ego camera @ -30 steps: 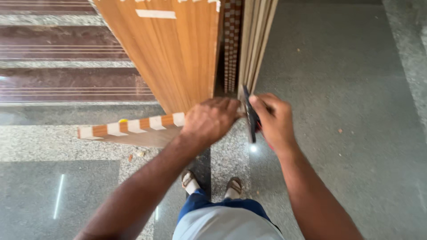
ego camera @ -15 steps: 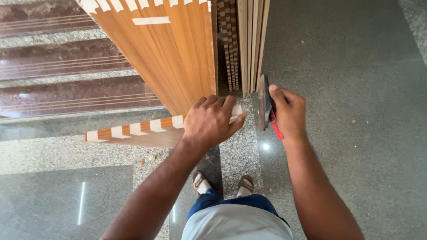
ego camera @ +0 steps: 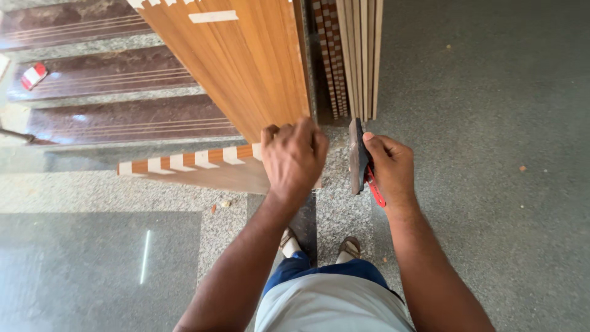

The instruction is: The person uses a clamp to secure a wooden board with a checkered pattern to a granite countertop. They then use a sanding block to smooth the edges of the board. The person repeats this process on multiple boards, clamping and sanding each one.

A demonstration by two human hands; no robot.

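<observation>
- Left hand [ego camera: 294,157], fingers clenched, grips the wooden panel [ego camera: 246,67] at its near edge.
- Right hand [ego camera: 388,166] grasps a dark, red-handled tool [ego camera: 356,157].
- A white rectangular label [ego camera: 213,16] sits on the panel, far above the fingers.

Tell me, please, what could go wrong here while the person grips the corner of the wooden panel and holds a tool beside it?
1. The left hand grips the lower corner of the tilted wooden panel; if it slides on the polished floor, it may fall toward the sandalled feet.
2. The dark flat tool in the right hand is close to the left fingers and might strike them.
</observation>
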